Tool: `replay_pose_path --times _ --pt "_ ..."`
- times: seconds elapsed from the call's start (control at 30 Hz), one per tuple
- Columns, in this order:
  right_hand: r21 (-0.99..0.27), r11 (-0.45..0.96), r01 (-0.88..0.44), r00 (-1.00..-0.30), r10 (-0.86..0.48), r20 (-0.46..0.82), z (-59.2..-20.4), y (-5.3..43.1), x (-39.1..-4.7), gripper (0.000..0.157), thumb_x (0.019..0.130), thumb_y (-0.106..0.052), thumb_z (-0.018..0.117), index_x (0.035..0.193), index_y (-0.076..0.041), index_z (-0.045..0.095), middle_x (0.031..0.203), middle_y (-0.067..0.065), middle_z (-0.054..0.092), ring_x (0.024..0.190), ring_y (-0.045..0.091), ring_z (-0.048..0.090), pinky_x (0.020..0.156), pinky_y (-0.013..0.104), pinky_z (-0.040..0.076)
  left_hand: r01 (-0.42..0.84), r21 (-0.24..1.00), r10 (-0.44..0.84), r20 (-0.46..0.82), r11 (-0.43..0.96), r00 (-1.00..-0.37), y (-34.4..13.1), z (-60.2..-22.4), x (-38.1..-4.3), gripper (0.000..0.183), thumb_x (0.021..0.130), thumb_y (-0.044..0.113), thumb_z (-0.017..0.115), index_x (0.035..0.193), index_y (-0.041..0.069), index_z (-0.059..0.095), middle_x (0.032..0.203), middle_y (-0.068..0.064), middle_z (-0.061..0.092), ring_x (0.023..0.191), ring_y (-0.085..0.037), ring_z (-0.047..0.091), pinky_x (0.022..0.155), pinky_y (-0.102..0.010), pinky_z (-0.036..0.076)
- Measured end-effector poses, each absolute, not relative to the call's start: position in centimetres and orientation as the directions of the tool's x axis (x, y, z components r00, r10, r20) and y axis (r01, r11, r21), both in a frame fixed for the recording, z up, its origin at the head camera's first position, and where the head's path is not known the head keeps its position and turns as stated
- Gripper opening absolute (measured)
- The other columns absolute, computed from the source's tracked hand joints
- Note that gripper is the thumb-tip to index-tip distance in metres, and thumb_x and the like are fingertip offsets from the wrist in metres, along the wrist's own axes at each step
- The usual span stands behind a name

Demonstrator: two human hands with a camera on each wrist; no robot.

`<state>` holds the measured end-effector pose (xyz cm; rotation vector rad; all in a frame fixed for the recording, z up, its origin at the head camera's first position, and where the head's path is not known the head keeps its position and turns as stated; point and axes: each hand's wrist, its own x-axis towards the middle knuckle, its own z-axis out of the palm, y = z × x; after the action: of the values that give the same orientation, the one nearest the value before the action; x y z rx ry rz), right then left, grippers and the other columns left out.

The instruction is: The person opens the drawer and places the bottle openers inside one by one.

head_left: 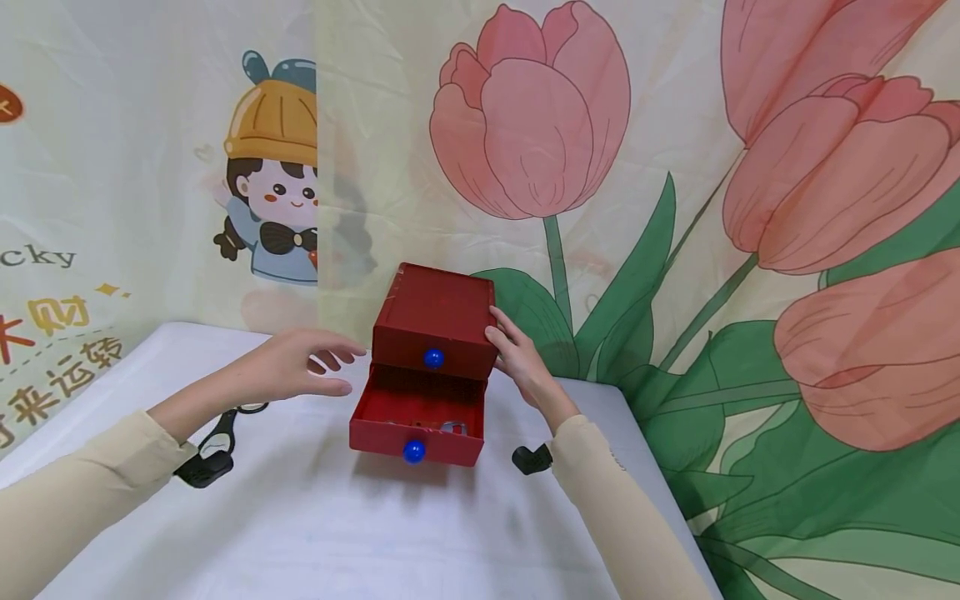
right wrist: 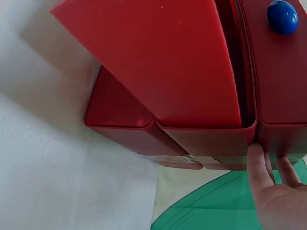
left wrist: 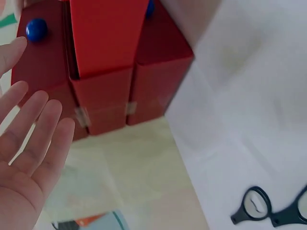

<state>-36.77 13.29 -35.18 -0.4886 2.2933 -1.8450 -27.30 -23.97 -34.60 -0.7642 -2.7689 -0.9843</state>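
Observation:
A dark red box of stacked drawers (head_left: 438, 304) stands on the white table, a blue knob (head_left: 433, 358) on its top drawer. Below that, one drawer (head_left: 375, 437) is pulled out, with its own blue knob (head_left: 414, 452). A small shiny item (head_left: 453, 427) lies inside; its kind is unclear. In both wrist views another tier (right wrist: 117, 103) shows beneath the pulled-out drawer. My left hand (head_left: 300, 364) hovers left of the box, fingers spread and apart from it. My right hand (head_left: 521, 358) touches the box's right side with extended fingers (right wrist: 259, 167).
A black looped object (head_left: 217, 446) lies on the table by the left forearm; its ring (left wrist: 245, 203) shows in the left wrist view. Another black piece (head_left: 531, 458) sits beside the right sleeve. Behind the table (head_left: 300, 533) hangs a printed cloth (head_left: 397, 125) with tulips.

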Motion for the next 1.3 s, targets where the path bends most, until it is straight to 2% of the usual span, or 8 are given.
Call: replay_pose_path --times 0.23,0.5,0.9,1.1,1.3 --pt "-0.971 0.18 -0.156 -0.931 -0.354 0.084 -35.2 13.3 -36.9 0.061 0.113 -0.037 0.05 0.17 -0.032 0.027 0.17 0.006 0.033 0.151 0.033 0.041 0.12 0.054 0.043 0.442 0.554 0.353 0.267 0.705 -0.897 -27.9 -36.6 -27.5 0.055 0.089 0.037 0.089 0.136 0.016 0.07 0.124 -0.002 0.073 0.105 -0.02 0.073 0.087 -0.041 0.065" --pt "-0.972 0.181 -0.151 -0.932 -0.353 0.079 -35.2 13.2 -36.8 0.061 0.113 -0.036 0.049 0.17 -0.032 0.027 0.17 0.006 0.032 0.151 0.033 0.041 0.121 0.054 0.042 0.353 0.526 0.258 0.246 0.774 -0.934 -33.0 -39.8 -26.2 0.057 0.089 0.046 0.087 0.135 0.017 0.07 0.116 0.002 0.076 0.101 -0.019 0.074 0.079 -0.026 0.062" --pt "-0.973 0.18 -0.141 -0.936 -0.345 0.072 -35.1 13.2 -36.6 0.06 0.114 -0.037 0.049 0.169 -0.033 0.027 0.171 0.005 0.032 0.152 0.033 0.04 0.12 0.054 0.043 0.243 0.485 0.13 0.256 0.84 -0.958 -38.3 -44.6 -23.9 0.065 0.087 0.043 0.089 0.138 0.009 0.067 0.119 -0.015 0.076 0.099 -0.03 0.075 0.074 -0.032 0.058" --pt "-0.974 0.181 -0.138 -0.937 -0.342 0.07 -35.2 13.3 -36.7 0.06 0.114 -0.037 0.049 0.169 -0.034 0.027 0.171 0.004 0.031 0.152 0.033 0.04 0.121 0.055 0.042 0.182 0.512 0.09 0.199 0.84 -0.976 -39.6 -46.3 -23.2 0.072 0.088 0.048 0.086 0.142 0.007 0.064 0.121 -0.015 0.076 0.099 -0.026 0.075 0.073 -0.029 0.056" --pt "-0.974 0.181 -0.14 -0.936 -0.346 0.07 -35.2 13.2 -36.7 0.06 0.113 -0.038 0.049 0.169 -0.034 0.027 0.171 0.005 0.031 0.152 0.034 0.04 0.121 0.056 0.041 0.129 0.548 0.08 0.113 0.826 -0.99 -40.1 -48.0 -22.8 0.078 0.088 0.048 0.086 0.144 0.0 0.06 0.124 -0.021 0.074 0.104 -0.033 0.072 0.071 -0.026 0.055"
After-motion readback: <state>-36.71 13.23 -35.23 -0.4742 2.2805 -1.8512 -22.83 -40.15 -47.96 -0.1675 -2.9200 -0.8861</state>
